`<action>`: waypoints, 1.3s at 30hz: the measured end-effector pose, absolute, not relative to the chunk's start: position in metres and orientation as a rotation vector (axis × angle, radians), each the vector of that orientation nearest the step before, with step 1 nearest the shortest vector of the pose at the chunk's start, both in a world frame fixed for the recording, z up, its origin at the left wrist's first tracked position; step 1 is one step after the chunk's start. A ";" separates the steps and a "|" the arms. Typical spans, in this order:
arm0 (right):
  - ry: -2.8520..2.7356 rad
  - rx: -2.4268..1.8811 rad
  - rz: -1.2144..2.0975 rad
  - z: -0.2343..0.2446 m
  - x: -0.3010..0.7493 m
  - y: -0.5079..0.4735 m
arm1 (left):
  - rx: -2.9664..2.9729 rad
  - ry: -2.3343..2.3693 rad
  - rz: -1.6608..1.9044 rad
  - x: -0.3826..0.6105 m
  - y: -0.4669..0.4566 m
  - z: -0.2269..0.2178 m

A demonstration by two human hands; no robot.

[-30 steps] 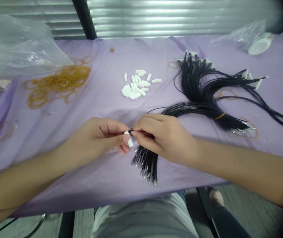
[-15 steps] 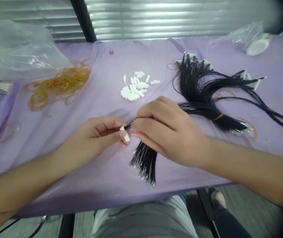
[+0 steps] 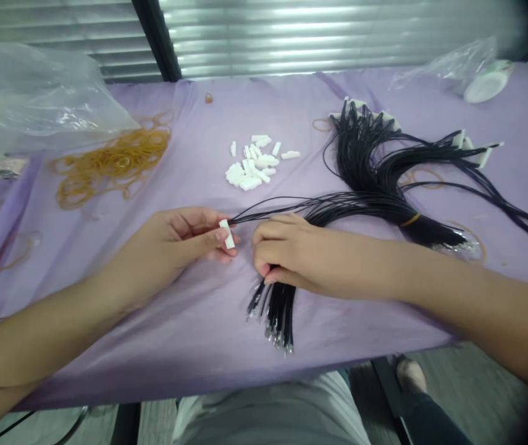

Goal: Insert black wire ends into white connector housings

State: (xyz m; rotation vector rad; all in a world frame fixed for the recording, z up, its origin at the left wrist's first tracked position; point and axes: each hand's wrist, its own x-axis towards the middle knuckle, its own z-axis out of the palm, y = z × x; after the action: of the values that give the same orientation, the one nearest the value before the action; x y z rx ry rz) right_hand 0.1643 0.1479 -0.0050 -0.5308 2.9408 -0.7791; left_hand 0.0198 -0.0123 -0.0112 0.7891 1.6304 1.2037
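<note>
Between thumb and fingers, my left hand (image 3: pixel 192 238) pinches a white connector housing (image 3: pixel 228 235) with a few thin black wires running from it to the right. My right hand (image 3: pixel 286 250) is closed at the near bundle of black wires (image 3: pixel 281 315), its thumb and fingertips on one or more strands; how many I cannot tell. The wires' silvery terminal ends fan out below the hand, toward the table's front edge. Behind both hands lies a small pile of loose white connector housings (image 3: pixel 249 172).
At the right lie black wire bundles (image 3: pixel 360 148) with white connectors, one bound by a yellow rubber band (image 3: pixel 410 219). Yellow rubber bands (image 3: pixel 115 162) and a clear plastic bag (image 3: pixel 41 93) sit at the left. A white roll (image 3: pixel 486 88) stands at the back right, on the purple tablecloth (image 3: pixel 175 346).
My right hand has moved down from beside the connector housing to the loose wire ends. My left hand has shifted slightly up and left with the housing, and its attached wires now show.
</note>
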 end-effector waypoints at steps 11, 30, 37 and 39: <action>3.050 -0.362 -1.183 -0.004 0.160 0.149 | 0.732 1.515 1.184 0.021 -0.014 -0.010; 2.988 0.135 -1.353 -0.008 0.164 0.137 | 0.606 1.480 1.172 0.028 -0.011 -0.010; 3.037 0.073 -1.317 -0.009 0.165 0.136 | 0.659 1.488 1.140 0.027 -0.011 -0.010; 3.045 0.074 -1.302 -0.010 0.164 0.136 | 0.659 1.498 1.130 0.027 -0.011 -0.009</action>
State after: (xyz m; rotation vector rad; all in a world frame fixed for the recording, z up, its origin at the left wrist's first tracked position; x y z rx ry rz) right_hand 0.1642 0.1359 -0.0096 0.0742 3.0448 -1.3023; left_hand 0.0272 -0.0109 -0.0087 0.6587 1.4982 1.1295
